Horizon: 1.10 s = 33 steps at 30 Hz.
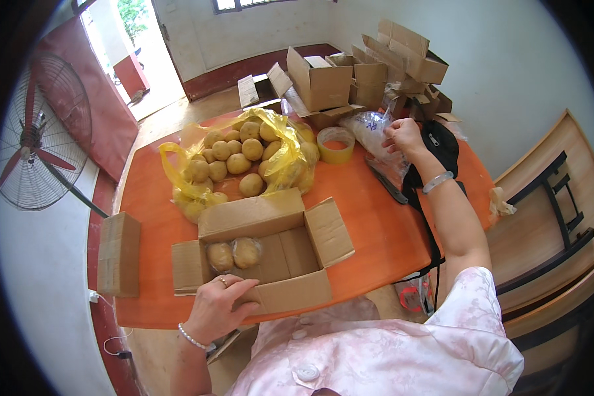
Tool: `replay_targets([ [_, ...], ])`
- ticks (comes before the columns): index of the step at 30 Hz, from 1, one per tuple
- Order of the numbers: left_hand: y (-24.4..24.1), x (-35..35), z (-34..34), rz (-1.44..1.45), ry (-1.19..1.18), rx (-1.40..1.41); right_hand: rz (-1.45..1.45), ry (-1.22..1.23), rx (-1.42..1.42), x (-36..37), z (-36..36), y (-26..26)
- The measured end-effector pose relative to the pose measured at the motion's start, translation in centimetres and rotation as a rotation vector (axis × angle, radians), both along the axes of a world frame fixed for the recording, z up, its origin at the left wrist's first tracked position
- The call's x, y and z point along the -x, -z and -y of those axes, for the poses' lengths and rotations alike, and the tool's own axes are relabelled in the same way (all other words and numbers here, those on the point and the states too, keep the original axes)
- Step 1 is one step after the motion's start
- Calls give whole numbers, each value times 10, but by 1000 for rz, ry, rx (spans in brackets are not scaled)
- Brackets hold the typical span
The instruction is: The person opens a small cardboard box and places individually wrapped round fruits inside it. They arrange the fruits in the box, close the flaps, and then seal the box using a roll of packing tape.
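Note:
An open cardboard box (283, 253) lies in front of me on the orange table. Two potatoes (246, 253) wrapped in clear plastic sit side by side at its left end. My left hand (222, 302) rests at the near left edge of the box, thumb and forefinger apart against the near flap (294, 293). Farther off, my right hand (405, 138) reaches over a bundle of clear plastic bags (371, 126), its fingers bent together beside the plastic. Whether they pinch any of it is hidden. A yellow plastic bag (284, 161), spread open, holds many loose potatoes (238, 163) behind the box.
A tape roll (335, 145), a dark-handled knife (387, 180) and a black bag (440, 143) with a strap lie on the table (366, 232). Empty cartons (321, 81) pile up at the back. A closed carton (119, 255) and a fan (34, 138) stand left, folded tables (549, 213) right.

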State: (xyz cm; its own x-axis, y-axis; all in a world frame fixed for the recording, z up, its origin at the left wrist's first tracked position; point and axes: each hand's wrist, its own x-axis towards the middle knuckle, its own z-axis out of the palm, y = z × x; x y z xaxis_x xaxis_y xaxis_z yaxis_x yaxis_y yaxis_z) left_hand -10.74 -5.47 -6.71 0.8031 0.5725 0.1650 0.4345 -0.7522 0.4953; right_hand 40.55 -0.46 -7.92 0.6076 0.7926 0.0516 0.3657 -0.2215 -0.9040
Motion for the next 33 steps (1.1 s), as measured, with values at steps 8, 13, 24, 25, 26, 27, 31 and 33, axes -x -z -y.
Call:
replay_targets([
  [8, -2, 0, -2, -7, 32, 6, 66, 96, -237, 2, 31, -29],
  [13, -5, 1, 0, 40, 41, -26, -62, 203, -492, 7, 37, -35],
  [24, -33, -57, 3, 612, -179, 139, -412, -526, -255, 185, 68, -74],
  [25, -33, -62, 1, 624, -174, 117, -451, -608, -205, 205, 76, -77],
  [26, -33, -70, -3, 638, -153, 97, -461, -653, -170, 218, 82, -78],
  [27, -32, -74, -5, 651, -144, 72, -473, -711, -132, 230, 86, -79],
  [31, -19, -60, -9, 710, -133, 778, -504, -860, 13, 249, 89, -81],
  [33, -20, -55, -4, 820, -160, 861, -451, -775, -102, 242, 83, -72],
])
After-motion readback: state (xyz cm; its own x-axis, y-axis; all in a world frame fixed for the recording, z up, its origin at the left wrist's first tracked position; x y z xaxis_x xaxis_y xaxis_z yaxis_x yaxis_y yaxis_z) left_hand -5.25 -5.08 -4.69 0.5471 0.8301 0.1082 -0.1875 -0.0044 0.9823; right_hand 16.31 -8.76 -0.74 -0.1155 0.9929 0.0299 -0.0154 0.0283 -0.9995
